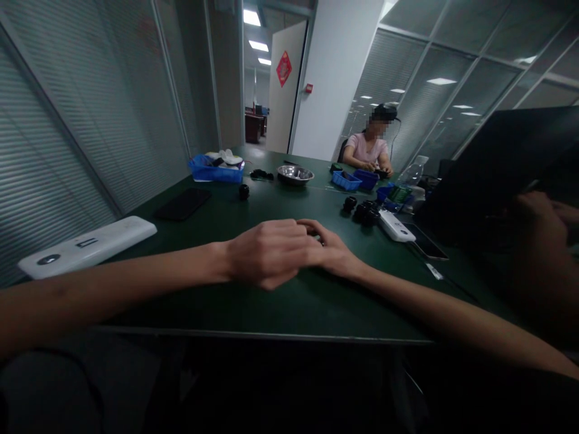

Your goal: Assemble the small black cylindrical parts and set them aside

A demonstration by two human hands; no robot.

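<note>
From my distant post I saw, nearest the camera, the edge of a green table (271,313), with the two hands together above it. The left hand (271,256), back toward the camera, had its fingers folded inward and overlapped the right; what it gripped, if anything, I could not tell. The right hand (337,253) was bent in a loose curve. A small dark thing (321,240), mostly hidden, showed between the hands; I could not tell whether the right fingers had closed on it. At left lay a long white case (90,244), and beyond it a flat black slab (183,204). At right were a phone (427,242), a white box (397,226) with a cable and a cluster of round black parts (365,213); another person's arm (547,241) showed dimly below a dark panel (497,163). Farther off I noted a single black part (244,192), a bottle (411,173), blue baskets (347,181), a metal bowl (295,180) and a filled blue tray (217,175). A person in a pink top (367,149) sat at the far side; an open door (287,114) bore a red diamond (283,69).
</note>
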